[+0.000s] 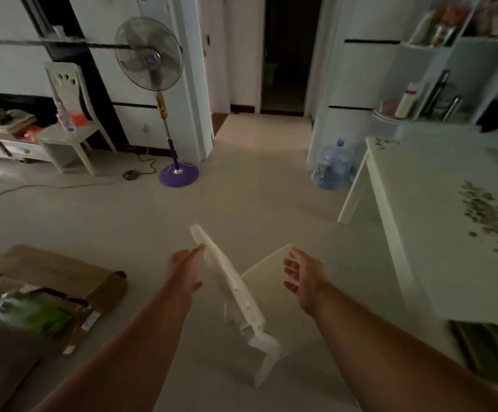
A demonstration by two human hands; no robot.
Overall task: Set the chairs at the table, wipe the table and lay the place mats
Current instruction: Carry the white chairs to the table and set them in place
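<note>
White wooden chair (242,295) between both hands, left hand (184,270) spread with fingertips touching its backrest top, right hand (302,279) spread, apart above the seat, white patterned table (438,209) at right

On my feed: cream-white chair (236,289), white table (438,221) with dark leafy print, purple-based fan (178,173), blue water jug (332,166), brown cardboard (63,275).

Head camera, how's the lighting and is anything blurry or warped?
Head view: the room is dim, the far doorway near black; the shelves and box are smeared with blur; wide-angle bend bows the walls and table edge; the hands and chair read fairly clear.
</note>
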